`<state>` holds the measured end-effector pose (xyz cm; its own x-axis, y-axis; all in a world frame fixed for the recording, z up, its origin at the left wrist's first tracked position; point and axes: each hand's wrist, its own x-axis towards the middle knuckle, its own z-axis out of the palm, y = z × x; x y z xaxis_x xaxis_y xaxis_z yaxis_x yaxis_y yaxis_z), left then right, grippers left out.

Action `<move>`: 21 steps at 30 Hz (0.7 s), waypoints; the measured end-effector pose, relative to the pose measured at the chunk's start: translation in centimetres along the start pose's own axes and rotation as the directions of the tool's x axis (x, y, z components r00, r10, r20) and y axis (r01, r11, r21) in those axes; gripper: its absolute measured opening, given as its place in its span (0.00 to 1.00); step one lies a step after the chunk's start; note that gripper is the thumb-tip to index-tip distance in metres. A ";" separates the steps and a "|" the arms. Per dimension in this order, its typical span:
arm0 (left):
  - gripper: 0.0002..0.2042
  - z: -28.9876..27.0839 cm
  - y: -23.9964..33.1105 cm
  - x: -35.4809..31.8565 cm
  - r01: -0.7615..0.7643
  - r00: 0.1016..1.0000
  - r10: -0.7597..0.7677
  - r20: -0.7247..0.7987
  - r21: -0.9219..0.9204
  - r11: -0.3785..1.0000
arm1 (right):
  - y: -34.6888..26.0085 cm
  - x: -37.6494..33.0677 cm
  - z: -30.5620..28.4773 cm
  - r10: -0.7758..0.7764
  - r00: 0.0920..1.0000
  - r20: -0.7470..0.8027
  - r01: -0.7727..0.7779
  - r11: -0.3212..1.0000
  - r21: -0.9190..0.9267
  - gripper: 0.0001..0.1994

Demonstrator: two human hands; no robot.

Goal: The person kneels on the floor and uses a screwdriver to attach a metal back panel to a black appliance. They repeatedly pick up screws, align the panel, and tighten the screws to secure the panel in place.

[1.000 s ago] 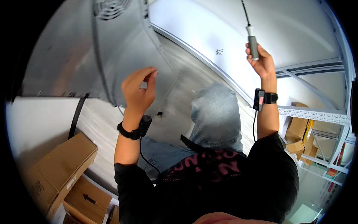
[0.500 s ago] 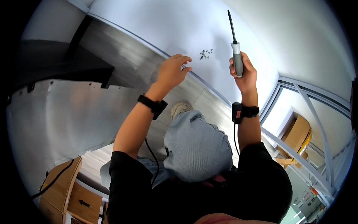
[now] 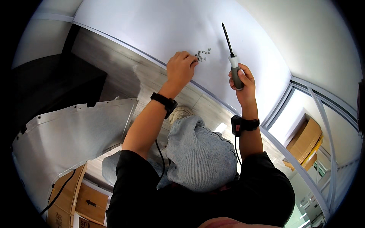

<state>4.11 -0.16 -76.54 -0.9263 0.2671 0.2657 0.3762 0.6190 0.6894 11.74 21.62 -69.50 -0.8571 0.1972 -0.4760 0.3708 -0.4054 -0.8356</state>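
Observation:
In my right hand [image 3: 246, 85] is a screwdriver [image 3: 235, 72] with a grey handle and a long dark shaft. My fingers wrap its handle, and the tip points up and away from me. A small scatter of metal screws [image 3: 204, 53] lies on the white tabletop [image 3: 152, 28]. My left hand [image 3: 180, 69] is at the near-left side of these screws, its fingertips pinched together at the surface. Whatever the pinch may hold is hidden by the fingers.
A black bench-like piece [image 3: 57, 78] stands at the left, with a bent metal sheet panel [image 3: 76, 131] in front of it. Cardboard boxes sit at lower left [image 3: 91, 203] and right [image 3: 304, 140]. A light metal frame [image 3: 292, 157] runs along the right. My knee rises below the table edge.
My left hand has moved to the screws, its parted fingers closing into a pinch. My right hand and the screwdriver sit slightly lower and further left; the whole view has shifted a little.

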 end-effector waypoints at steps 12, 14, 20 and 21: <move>0.07 -11.0 -0.7 -0.7 0.314 0.689 -0.519 0.506 -0.854 -0.415 | -1.6 -0.6 6.1 0.046 0.912 0.408 0.145 0.894 -0.424 0.16; 0.08 -13.2 -1.0 -1.9 0.194 0.707 -0.523 0.476 -0.841 -0.504 | -1.5 -0.3 8.0 0.059 0.869 0.491 0.189 0.878 -0.440 0.16; 0.07 -19.2 -2.2 -4.8 0.039 0.778 -0.547 0.308 -0.893 -0.448 | -1.8 -0.1 14.1 0.117 0.792 0.599 0.234 0.848 -0.476 0.15; 0.07 -20.1 -2.1 -5.1 0.035 0.784 -0.550 0.287 -0.906 -0.422 | -1.8 -0.1 14.9 0.102 0.775 0.623 0.270 0.838 -0.474 0.15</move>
<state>7.67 -17.65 -65.76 -0.9276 0.0809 -0.3648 -0.2095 -0.9210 0.3285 5.88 9.00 -63.88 -0.8494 -0.4452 -0.2835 0.2485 0.1365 -0.9590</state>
